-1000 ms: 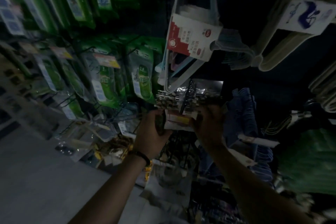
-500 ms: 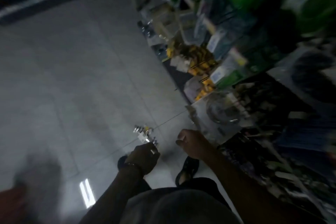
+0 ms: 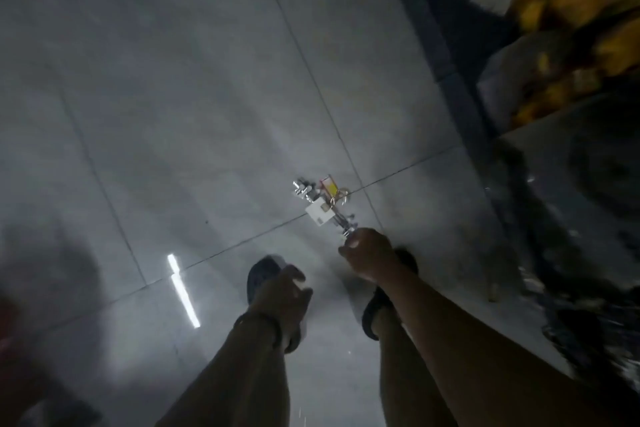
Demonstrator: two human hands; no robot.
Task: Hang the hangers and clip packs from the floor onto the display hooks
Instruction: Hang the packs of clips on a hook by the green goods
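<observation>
A small pile of metal clip packs (image 3: 320, 199) with white and yellow cards lies on the grey tiled floor (image 3: 180, 107), near a joint between tiles. My right hand (image 3: 369, 255) reaches down to the pile's near end, and its fingers are closed on the metal clips there. My left hand (image 3: 285, 291) hangs lower and to the left, above my foot, with its fingers loosely apart and nothing in it. A dark band circles the left wrist. No display hooks are in view.
The foot of the display rack (image 3: 460, 87) runs along the right, with blurred yellow packs (image 3: 581, 0) and dark goods (image 3: 588, 270) on it. My feet in dark sandals (image 3: 377, 315) stand just below the pile. A bright light reflection (image 3: 183, 291) lies on the floor.
My view dropped from the hanging display to the floor. Both hands left the clip pack at the rack. My right hand came down onto the clip packs while my left hand drew back.
</observation>
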